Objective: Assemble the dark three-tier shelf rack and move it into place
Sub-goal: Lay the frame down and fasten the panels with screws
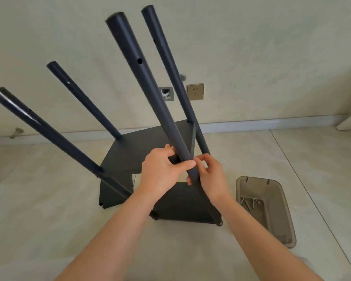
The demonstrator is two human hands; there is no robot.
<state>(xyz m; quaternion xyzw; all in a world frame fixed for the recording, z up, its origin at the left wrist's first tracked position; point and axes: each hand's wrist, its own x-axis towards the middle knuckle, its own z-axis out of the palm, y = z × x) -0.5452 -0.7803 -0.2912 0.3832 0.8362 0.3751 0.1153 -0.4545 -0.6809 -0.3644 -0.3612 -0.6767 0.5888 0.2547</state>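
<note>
- Your left hand [163, 171] has its fingers [169, 149] curled round the near pole [142, 74], thumb laid across the front, just where the pole passes the corner of the upper shelf [134, 153].
- Your right hand [211, 179] also grips that pole, just below the left. Whether it also pinches a screw, I cannot tell.
- The rack stands on the floor [49, 209] in front of the wall. All four poles are up, and the lower shelf [182, 203] is on.
- My judgement: you're partway, fixing the second tier at this corner. The third tier is not fitted, and its shelf is nowhere in view. Moving the rack into place comes after.
- A tan tray [272, 226] lies on the floor to your right, holding a few loose screws [249, 202].
- No brand, label or writing can be read anywhere, including on the wall socket [195, 91].
</note>
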